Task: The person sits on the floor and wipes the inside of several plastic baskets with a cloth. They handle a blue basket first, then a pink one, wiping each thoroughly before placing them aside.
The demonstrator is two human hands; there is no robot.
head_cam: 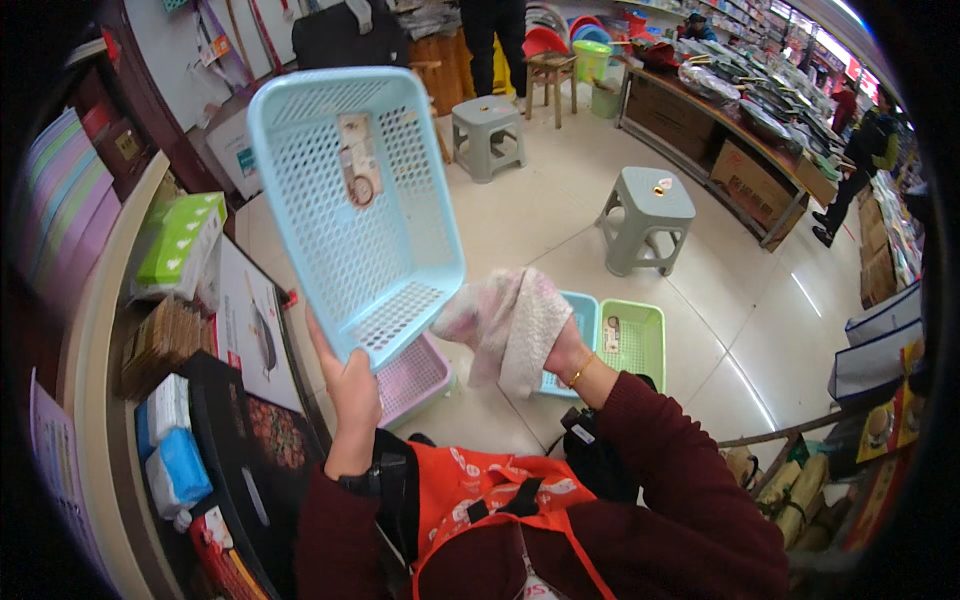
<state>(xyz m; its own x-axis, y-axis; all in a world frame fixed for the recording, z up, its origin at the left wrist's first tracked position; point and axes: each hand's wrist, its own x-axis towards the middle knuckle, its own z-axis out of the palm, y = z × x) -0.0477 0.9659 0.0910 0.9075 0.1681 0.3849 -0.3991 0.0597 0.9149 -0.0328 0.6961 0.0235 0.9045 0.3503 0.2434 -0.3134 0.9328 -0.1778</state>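
A light blue perforated plastic basket point(300, 217) is held up, tilted, by its lower end in my left hand point(351, 390). A paper label shows on the basket's inner base. Bunched in my right hand point(568, 352) is a pale cloth point(517, 322) with pinkish patches; it hangs to the right of the basket, near its lower corner. On the floor below stand a pink basket point(416, 379), partly behind the raised one, a second blue basket point(581, 311), partly hidden by the cloth and my right hand, and a green basket point(637, 334) beside it.
Two grey plastic stools point(487, 112) point(651, 196) stand on the tiled floor ahead. A shelf with a green package point(182, 240), a cardboard stack and boxes runs along my left. Pans cover a long table point(712, 109) at the back right. A person point(862, 150) stands beyond it.
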